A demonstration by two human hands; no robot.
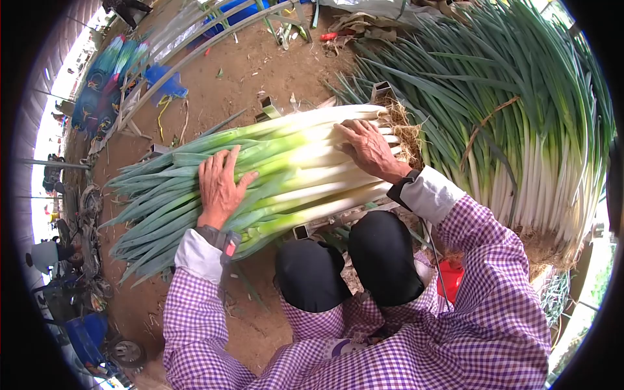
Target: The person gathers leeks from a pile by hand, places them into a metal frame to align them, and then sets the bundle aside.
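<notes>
A thick bundle of long green onions (299,153) lies across a low metal stand (344,221) in front of my knees. Its white stalks and roots point right, its green leaves left. My left hand (222,185) rests on the green part with fingers spread, pressing on top. On the white stalks near the roots (406,133) lies my right hand (374,149), its fingers stretched over the upper stalks and gripping none of them. Each wrist has a dark band.
A big heap of green onions (513,110) stands at the right. Bundled goods (107,91) and blue netting (166,81) lie at the upper left beside a metal frame (195,45). A wheeled vehicle (91,338) is at the lower left. Something red (450,279) sits by my right knee.
</notes>
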